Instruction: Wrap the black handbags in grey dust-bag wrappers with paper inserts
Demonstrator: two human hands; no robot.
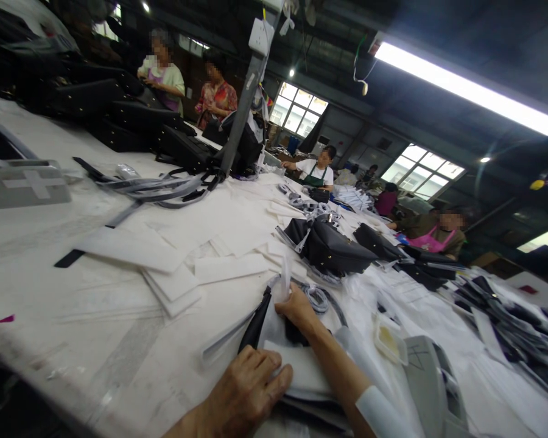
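A black bag [256, 319] lies in front of me at the table's near side, with white padding sheet [301, 365] showing at its opening. My left hand [251, 386] is closed over the bag's near edge, fingers curled against the black material and the white sheet. Farther out, my right hand [298, 309] pinches a pale translucent strip [285, 277] that stands up above the bag. Its fingertips are partly hidden from view. Beside that hand lies a grey wrapped strap, coiled into a ring [317, 299].
White sheets [231, 267] and grey-wrapped straps [164, 188] lie to the left. Finished-looking black bags [331, 243] sit ahead. At right are a small plastic tub [389, 340], a grey tape dispenser [433, 383] and heaped straps [497, 322]. A metal post [244, 115] rises mid-table; several people work beyond.
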